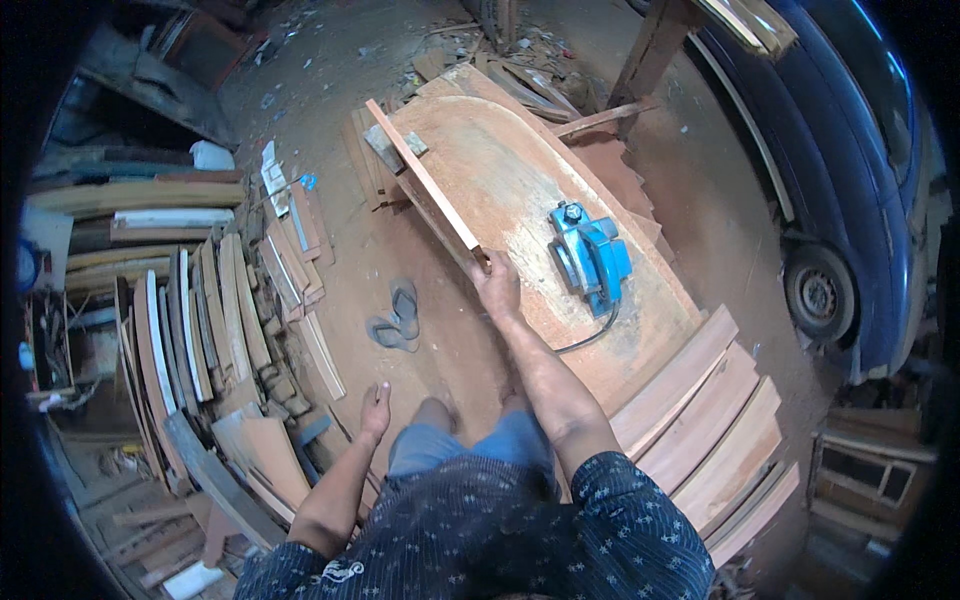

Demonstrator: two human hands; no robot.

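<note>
My right hand [497, 287] is closed around the near end of a long, narrow wooden board [428, 182]. The board stands on edge along the left side of a broad wooden worktop [510, 150] and points away from me. Near its far part, a short greyish wood block [393, 150] lies against it. A blue electric hand planer [592, 256] rests on the worktop to the right of my right hand, its black cord trailing towards me. My left hand [375, 411] hangs free beside my leg, holding nothing, thumb raised and fingers loosely extended.
Stacked planks [700, 425] lie at the worktop's near right end. Many boards [190, 330] lean and lie on the left. A pair of flip-flops [398, 318] is on the ground left of the worktop. A dark blue car [850, 180] stands at the right, near a wooden post [645, 70].
</note>
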